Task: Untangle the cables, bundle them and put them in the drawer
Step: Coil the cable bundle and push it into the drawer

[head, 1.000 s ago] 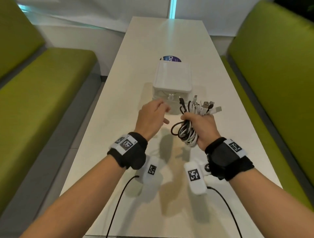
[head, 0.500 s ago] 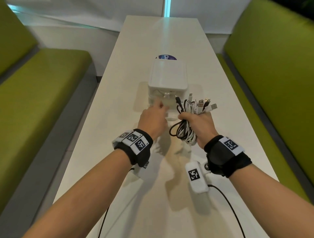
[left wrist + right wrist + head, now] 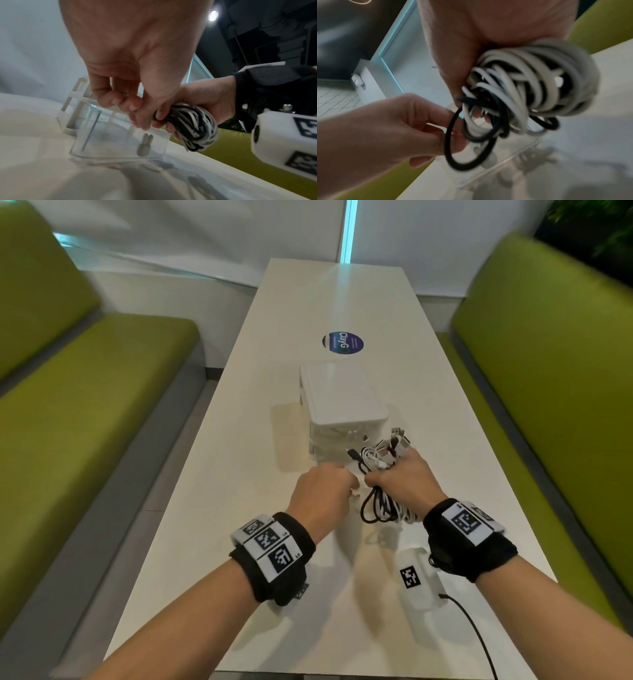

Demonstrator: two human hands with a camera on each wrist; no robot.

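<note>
My right hand grips a coiled bundle of black and white cables, plug ends sticking up in front of the white drawer unit. The bundle hangs below the fist, with one black loop loose. Beside it my left hand is curled at the unit's lowest level. In the left wrist view a clear drawer with a bunny-shaped knob stands pulled out on the table. The left hand's thumb and curled fingers pinch the top rim of its front wall. The right hand holds the bundle just right of the drawer.
The long white table runs away from me between two green benches, one at the left and one at the right. A round blue sticker lies beyond the drawer unit. A white wrist camera housing with a black lead hangs under my right wrist.
My left hand reached the drawer unit, closed on the bottom drawer and drew it out toward me. The right hand kept the bundle and stayed beside the unit.
</note>
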